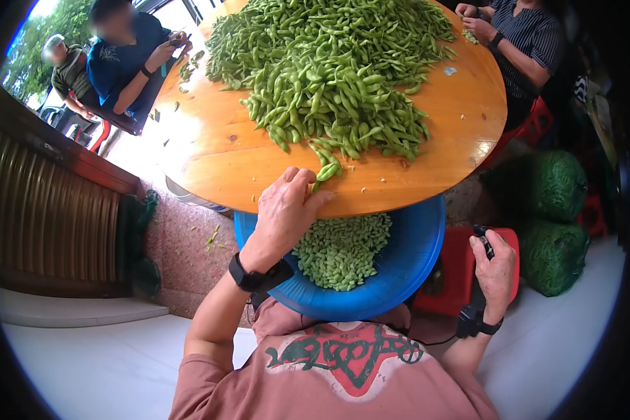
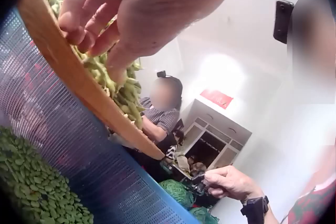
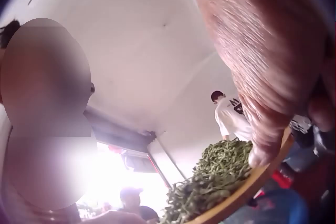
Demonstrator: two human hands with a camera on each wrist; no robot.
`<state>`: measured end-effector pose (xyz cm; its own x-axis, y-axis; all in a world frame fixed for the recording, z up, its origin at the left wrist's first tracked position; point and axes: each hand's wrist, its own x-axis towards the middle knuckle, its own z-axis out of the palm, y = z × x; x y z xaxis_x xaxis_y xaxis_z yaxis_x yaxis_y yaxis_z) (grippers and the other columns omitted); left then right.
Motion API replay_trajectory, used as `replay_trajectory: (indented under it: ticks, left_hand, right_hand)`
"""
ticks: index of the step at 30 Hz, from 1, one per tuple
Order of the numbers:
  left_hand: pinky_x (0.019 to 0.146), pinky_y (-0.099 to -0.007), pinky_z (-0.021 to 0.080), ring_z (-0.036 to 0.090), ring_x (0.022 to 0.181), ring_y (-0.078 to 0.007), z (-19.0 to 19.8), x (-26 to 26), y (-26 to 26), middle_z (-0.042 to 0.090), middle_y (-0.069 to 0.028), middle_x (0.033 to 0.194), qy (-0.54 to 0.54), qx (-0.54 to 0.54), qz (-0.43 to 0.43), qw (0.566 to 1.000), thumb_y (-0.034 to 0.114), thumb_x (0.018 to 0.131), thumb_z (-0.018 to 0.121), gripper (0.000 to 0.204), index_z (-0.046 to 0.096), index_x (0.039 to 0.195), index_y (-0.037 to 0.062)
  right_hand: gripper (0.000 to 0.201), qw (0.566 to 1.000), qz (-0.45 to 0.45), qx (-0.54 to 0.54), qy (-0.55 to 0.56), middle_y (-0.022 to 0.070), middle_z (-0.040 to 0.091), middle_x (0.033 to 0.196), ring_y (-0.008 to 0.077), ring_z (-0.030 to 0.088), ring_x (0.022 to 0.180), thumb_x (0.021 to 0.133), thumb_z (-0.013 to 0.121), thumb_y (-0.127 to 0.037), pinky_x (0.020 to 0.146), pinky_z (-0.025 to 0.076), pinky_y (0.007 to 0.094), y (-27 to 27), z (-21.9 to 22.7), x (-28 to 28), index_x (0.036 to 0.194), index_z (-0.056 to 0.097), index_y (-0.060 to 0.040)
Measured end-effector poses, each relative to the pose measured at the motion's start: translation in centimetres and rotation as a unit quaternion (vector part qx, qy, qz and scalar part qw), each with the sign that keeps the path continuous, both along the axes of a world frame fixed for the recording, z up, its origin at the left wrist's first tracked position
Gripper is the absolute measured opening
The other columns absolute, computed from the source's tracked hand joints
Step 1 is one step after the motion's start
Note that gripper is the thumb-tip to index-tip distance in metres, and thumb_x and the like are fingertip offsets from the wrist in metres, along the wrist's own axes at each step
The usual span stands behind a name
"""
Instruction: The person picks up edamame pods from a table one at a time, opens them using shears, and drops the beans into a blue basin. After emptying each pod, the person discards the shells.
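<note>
In the head view my left hand [image 1: 287,206] is at the near edge of the round table, thumb and forefinger about the end of a green soybean pod [image 1: 327,172]. The left wrist view shows the fingers [image 2: 94,27] bent over the rim among pods. A large heap of pods [image 1: 336,77] lies beyond. My right hand [image 1: 495,273] is raised off the table at the right, gripping a small black object with a shiny part [image 1: 484,241]; its kind is unclear. Below the table edge, a blue basin [image 1: 416,262] holds shelled green beans [image 1: 343,252].
The wooden table [image 1: 210,168] overhangs the basin. A red plastic stool [image 1: 455,269] stands by my right hand, with stuffed green net bags [image 1: 556,217] beyond. People sit at the table's far left [image 1: 129,63] and far right [image 1: 528,49]. A few pods [image 1: 213,236] litter the floor.
</note>
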<state>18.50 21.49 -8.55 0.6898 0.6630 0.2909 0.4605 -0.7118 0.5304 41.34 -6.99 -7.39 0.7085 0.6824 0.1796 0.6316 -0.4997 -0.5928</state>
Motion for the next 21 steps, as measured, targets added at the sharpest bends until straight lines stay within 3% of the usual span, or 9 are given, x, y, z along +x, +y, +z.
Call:
replay_trajectory:
  ticks: [2,6,10,11,13,16,17,19,21]
  left_hand:
    - [0.069,-0.0386,0.051,0.062,0.072,-0.028,-1.2,0.3,0.8,0.058,-0.0129,0.082,0.022,0.043,0.017,0.999,0.015,0.086,0.072,0.019,0.065,0.097,0.0025]
    - [0.07,-0.0391,0.051,0.061,0.073,-0.0309,-1.9,-0.4,2.2,0.06,-0.015,0.085,0.024,0.093,0.072,0.993,0.011,0.089,0.065,0.011,0.064,0.096,0.0023]
    - [0.065,-0.0396,0.051,0.063,0.074,-0.0285,-0.6,-0.6,2.1,0.061,-0.0108,0.083,-0.06,0.045,0.033,0.997,0.013,0.09,0.065,0.014,0.061,0.097,0.0019]
    - [0.061,-0.0342,0.049,0.06,0.07,-0.0207,0.6,-0.6,0.9,0.059,-0.0058,0.079,-0.095,-0.168,-0.014,0.981,0.014,0.094,0.063,0.013,0.061,0.098,0.002]
    - [0.058,-0.0193,0.043,0.051,0.065,-0.0036,1.5,-0.8,-1.5,0.057,0.0031,0.076,-0.175,-0.496,-0.118,0.842,0.02,0.103,0.057,0.018,0.062,0.104,0.0025]
    - [0.057,-0.0204,0.041,0.051,0.065,-0.0048,1.4,-0.8,-4.3,0.056,0.0027,0.075,-0.166,-0.578,-0.136,0.787,0.019,0.103,0.057,0.018,0.062,0.103,0.0023]
    - [0.057,-0.0205,0.041,0.05,0.064,-0.0047,1.0,-0.8,-5.0,0.055,0.0032,0.074,-0.169,-0.592,-0.134,0.777,0.019,0.103,0.056,0.017,0.062,0.104,0.0024]
    - [0.057,-0.0206,0.039,0.048,0.064,-0.0039,0.0,-0.8,-5.9,0.054,0.0037,0.074,-0.166,-0.586,-0.124,0.784,0.017,0.102,0.058,0.016,0.063,0.104,0.0016]
    - [0.057,-0.0203,0.039,0.048,0.065,-0.0029,-0.8,-0.7,-6.4,0.054,0.0038,0.074,-0.134,-0.443,-0.109,0.88,0.013,0.1,0.061,0.014,0.063,0.103,0.0002]
  right_hand:
    - [0.012,0.999,0.009,0.012,-0.047,0.0183,0.061,0.084,0.0343,0.061,0.073,0.091,0.061,-0.007,0.065,0.047,0.0401,0.6,-0.6,-0.1,0.095,0.062,0.0044]
    - [0.007,0.997,0.047,0.055,0.038,0.0192,0.061,0.086,0.0374,0.06,0.076,0.088,0.059,-0.002,0.066,0.048,0.0395,3.8,-0.9,-2.7,0.093,0.06,0.0036]
    - [0.008,0.976,0.105,0.121,0.145,0.0153,0.059,0.078,0.0277,0.061,0.067,0.088,0.059,-0.001,0.061,0.047,0.0349,7.0,-1.5,-5.7,0.095,0.061,0.004]
    - [0.008,0.963,0.12,0.136,0.198,0.0126,0.059,0.075,0.0218,0.06,0.062,0.089,0.059,-0.001,0.058,0.047,0.0328,7.7,-1.5,-6.6,0.095,0.062,0.0038]
    - [0.013,0.893,0.111,0.166,0.404,-0.0021,0.054,0.072,0.0029,0.05,0.058,0.095,0.06,-0.008,0.049,0.039,0.0221,8.7,-0.8,-8.3,0.101,0.064,0.0023]
    - [0.022,0.779,0.146,0.204,0.575,-0.0037,0.05,0.071,0.0032,0.045,0.058,0.097,0.058,-0.008,0.049,0.035,0.0205,9.8,-0.5,-9.0,0.113,0.06,0.0067]
    - [0.022,0.778,0.145,0.204,0.576,-0.0037,0.05,0.071,0.0032,0.045,0.058,0.097,0.058,-0.008,0.049,0.035,0.0205,9.8,-0.8,-8.9,0.113,0.06,0.0067]
    - [0.028,0.718,0.174,0.208,0.641,-0.0034,0.049,0.072,0.0037,0.045,0.06,0.098,0.059,-0.01,0.05,0.035,0.0205,9.8,-1.5,-8.6,0.119,0.057,0.0082]
    - [0.028,0.717,0.17,0.205,0.644,-0.0032,0.049,0.072,0.0038,0.045,0.06,0.098,0.059,-0.01,0.05,0.035,0.0205,9.6,-1.8,-8.5,0.119,0.056,0.0084]
